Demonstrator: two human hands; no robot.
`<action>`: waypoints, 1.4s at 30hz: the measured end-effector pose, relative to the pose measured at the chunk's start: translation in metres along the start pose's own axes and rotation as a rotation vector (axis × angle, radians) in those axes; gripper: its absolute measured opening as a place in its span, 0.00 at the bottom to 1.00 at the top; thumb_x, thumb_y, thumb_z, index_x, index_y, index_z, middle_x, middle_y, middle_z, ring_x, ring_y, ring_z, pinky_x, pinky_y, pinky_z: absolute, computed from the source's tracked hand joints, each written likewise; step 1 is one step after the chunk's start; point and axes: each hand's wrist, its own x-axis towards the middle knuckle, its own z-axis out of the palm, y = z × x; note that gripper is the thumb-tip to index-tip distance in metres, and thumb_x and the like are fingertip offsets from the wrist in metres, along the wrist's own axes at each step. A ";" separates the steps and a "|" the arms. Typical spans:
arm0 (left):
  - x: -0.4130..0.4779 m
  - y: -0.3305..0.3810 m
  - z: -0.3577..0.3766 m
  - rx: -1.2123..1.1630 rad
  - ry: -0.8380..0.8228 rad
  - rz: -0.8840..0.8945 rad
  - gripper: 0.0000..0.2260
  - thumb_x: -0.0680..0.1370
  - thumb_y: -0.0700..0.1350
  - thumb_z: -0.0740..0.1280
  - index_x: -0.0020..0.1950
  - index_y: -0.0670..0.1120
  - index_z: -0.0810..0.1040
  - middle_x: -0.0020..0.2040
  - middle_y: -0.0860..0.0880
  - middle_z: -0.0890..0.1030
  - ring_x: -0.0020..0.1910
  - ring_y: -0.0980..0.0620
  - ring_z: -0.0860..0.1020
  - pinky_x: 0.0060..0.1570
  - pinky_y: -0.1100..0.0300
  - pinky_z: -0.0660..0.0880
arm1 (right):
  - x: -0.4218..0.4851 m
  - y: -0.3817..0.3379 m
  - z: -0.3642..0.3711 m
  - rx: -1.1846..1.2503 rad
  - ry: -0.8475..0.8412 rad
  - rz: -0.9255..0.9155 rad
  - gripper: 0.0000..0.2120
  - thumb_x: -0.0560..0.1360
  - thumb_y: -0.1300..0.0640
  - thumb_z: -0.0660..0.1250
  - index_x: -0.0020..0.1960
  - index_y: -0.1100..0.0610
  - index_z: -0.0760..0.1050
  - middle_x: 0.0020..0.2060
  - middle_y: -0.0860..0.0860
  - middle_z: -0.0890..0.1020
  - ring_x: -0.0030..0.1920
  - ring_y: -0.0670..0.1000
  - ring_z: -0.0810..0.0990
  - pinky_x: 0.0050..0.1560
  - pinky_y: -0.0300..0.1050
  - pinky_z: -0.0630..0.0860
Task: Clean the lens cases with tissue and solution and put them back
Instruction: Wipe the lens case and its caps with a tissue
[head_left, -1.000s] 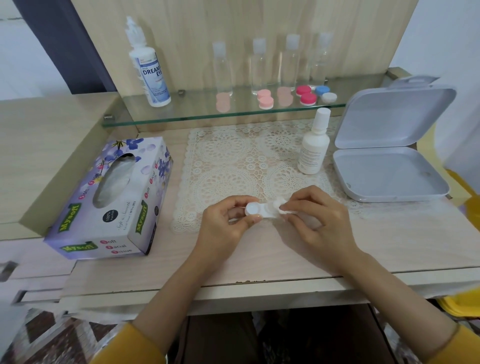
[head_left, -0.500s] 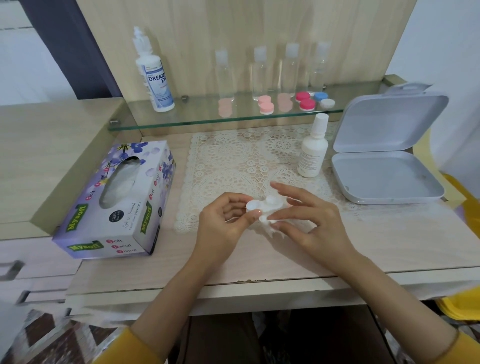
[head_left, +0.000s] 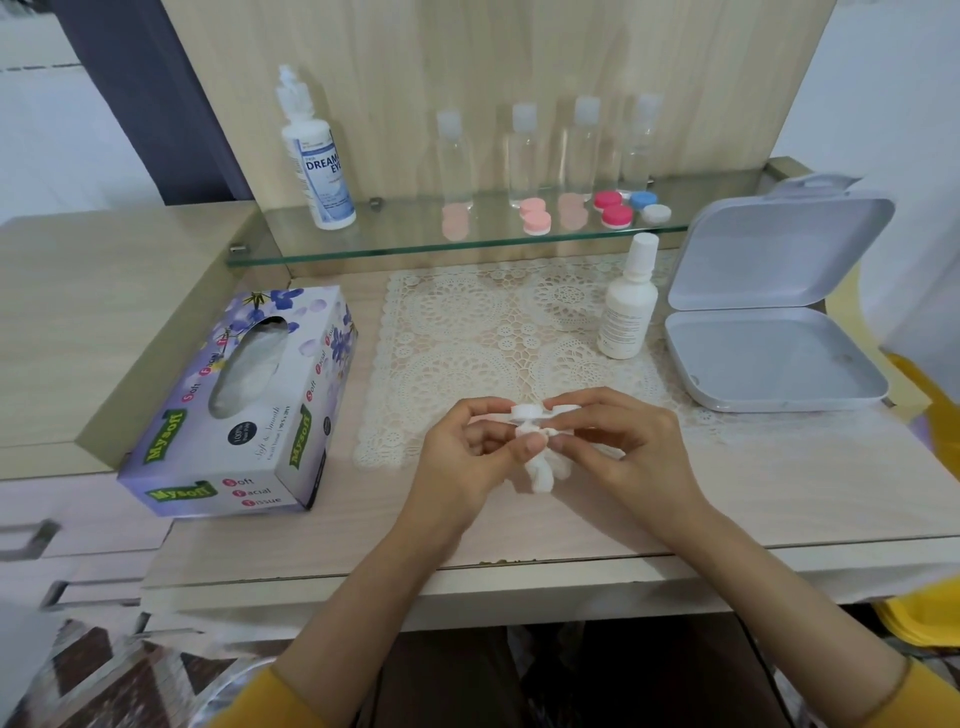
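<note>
Both hands are closed on the white lens case (head_left: 540, 412): the left hand (head_left: 465, 452) pinches one end, the right hand (head_left: 623, 447) grips the other, with the tissue (head_left: 543, 467) bunched underneath. A second ago the right hand rubbed one end; now the wad hangs below, so wiping looks nearly done. Bare surface (head_left: 779, 483) lies right of the right hand, its front edge under the forearms; the tissue box (head_left: 244, 405) stands well left.

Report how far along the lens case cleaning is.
Done: a tissue is out and crumpled. In hand: left hand and right hand grip the white case, tissue beneath it. Left: returning it; whether the pink case, red case and blue case on the shelf are cleaned is unclear.
</note>
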 end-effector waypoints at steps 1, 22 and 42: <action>-0.001 0.000 0.001 -0.009 0.026 -0.003 0.22 0.61 0.46 0.72 0.53 0.43 0.74 0.38 0.45 0.80 0.32 0.60 0.77 0.31 0.71 0.70 | 0.000 -0.001 0.001 0.019 0.005 0.020 0.09 0.67 0.52 0.68 0.43 0.55 0.83 0.44 0.47 0.82 0.45 0.43 0.81 0.43 0.36 0.78; 0.000 0.006 -0.015 0.018 0.085 0.101 0.04 0.77 0.37 0.62 0.50 0.44 0.71 0.33 0.50 0.81 0.31 0.54 0.78 0.25 0.62 0.73 | 0.005 -0.009 -0.009 0.156 -0.035 0.336 0.12 0.71 0.69 0.68 0.44 0.53 0.82 0.30 0.52 0.82 0.31 0.53 0.81 0.43 0.49 0.80; 0.008 -0.004 -0.011 0.135 0.014 0.113 0.08 0.71 0.36 0.70 0.46 0.45 0.75 0.39 0.52 0.84 0.40 0.57 0.82 0.33 0.61 0.77 | 0.003 -0.019 -0.007 0.187 -0.052 0.455 0.11 0.72 0.72 0.65 0.40 0.57 0.78 0.29 0.53 0.81 0.28 0.53 0.81 0.38 0.48 0.81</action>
